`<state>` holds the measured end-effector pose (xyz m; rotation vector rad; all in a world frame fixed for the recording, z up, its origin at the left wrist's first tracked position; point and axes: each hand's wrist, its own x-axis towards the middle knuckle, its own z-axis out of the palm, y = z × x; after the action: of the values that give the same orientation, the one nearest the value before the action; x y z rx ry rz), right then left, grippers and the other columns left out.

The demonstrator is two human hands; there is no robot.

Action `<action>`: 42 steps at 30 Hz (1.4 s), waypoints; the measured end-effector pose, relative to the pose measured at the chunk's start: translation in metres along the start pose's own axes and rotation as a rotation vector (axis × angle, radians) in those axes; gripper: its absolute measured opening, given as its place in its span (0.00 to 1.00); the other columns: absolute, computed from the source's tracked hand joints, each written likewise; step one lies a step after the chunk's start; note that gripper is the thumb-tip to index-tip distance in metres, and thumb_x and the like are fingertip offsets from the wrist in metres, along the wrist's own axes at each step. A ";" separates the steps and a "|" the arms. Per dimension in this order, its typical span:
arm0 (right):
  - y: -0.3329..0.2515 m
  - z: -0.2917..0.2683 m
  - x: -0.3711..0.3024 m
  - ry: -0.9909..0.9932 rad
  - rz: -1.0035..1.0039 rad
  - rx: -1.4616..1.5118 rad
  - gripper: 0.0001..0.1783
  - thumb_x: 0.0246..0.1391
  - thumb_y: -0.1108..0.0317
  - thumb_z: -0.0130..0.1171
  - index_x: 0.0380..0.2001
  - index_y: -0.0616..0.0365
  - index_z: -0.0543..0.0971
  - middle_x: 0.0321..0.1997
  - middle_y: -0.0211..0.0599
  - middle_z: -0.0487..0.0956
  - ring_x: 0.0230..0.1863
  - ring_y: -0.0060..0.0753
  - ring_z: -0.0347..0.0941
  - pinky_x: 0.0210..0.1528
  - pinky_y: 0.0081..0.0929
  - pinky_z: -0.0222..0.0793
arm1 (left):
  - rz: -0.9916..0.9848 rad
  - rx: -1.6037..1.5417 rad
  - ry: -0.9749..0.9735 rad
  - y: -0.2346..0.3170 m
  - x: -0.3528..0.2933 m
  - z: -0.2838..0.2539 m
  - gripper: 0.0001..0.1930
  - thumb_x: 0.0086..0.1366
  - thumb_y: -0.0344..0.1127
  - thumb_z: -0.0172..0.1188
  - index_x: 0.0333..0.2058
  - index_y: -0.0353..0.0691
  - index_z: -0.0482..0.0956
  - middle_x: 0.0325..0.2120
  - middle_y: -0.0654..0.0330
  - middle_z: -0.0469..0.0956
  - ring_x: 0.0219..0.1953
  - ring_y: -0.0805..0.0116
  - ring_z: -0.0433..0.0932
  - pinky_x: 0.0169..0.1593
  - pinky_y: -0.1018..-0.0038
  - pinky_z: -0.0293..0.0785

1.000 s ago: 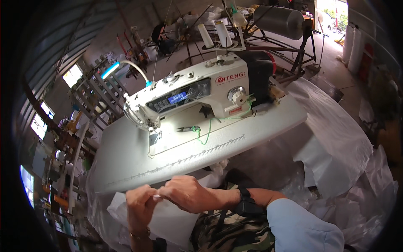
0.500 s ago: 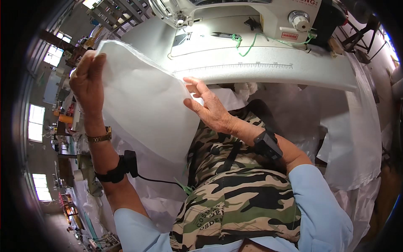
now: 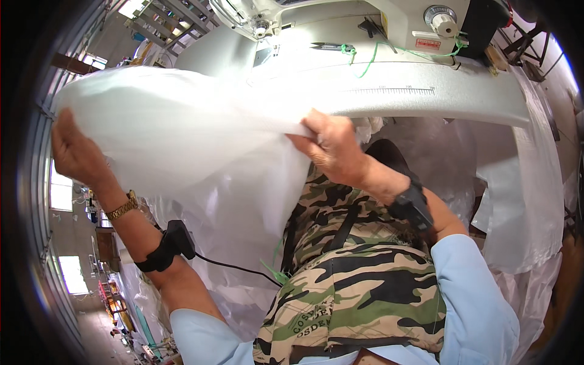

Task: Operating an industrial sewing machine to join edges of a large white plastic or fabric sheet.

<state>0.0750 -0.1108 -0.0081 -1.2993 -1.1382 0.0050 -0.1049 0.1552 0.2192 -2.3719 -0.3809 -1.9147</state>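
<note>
The right hand [image 3: 337,149] pinches a white sheet [image 3: 170,115] between its fingers near the surface's [image 3: 474,94] front edge; the left hand [image 3: 80,155] grips the sheet's left end, fingers closed.

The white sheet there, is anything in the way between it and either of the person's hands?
Nothing visible. The right hand pinches the white sheet directly; the left hand is at its left end, though blur hides the exact grip.
</note>
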 end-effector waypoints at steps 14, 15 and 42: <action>0.041 -0.028 -0.030 -0.123 0.215 0.166 0.24 0.59 0.47 0.57 0.34 0.63 0.78 0.32 0.40 0.80 0.36 0.37 0.73 0.41 0.34 0.70 | 0.258 -0.161 -0.092 0.028 -0.013 0.058 0.15 0.70 0.42 0.56 0.27 0.41 0.80 0.14 0.75 0.70 0.16 0.90 0.59 0.19 0.87 0.50; 0.044 -0.031 -0.031 -0.093 0.214 0.120 0.24 0.60 0.48 0.57 0.32 0.64 0.78 0.31 0.40 0.79 0.35 0.36 0.72 0.41 0.34 0.70 | 0.258 -0.176 -0.095 0.031 -0.015 0.067 0.15 0.70 0.42 0.56 0.27 0.41 0.80 0.14 0.75 0.70 0.16 0.90 0.59 0.19 0.87 0.50; 0.030 -0.021 0.000 -0.168 0.458 0.363 0.38 0.63 0.39 0.47 0.54 0.68 0.73 0.51 0.49 0.78 0.54 0.36 0.73 0.59 0.30 0.65 | 0.144 -0.256 -0.245 0.041 -0.027 0.085 0.17 0.69 0.44 0.57 0.24 0.40 0.78 0.16 0.71 0.71 0.19 0.88 0.65 0.20 0.85 0.61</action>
<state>0.1060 -0.1163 -0.0271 -1.2172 -0.9037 0.6408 -0.0191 0.1290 0.1787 -2.7205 0.0281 -1.7047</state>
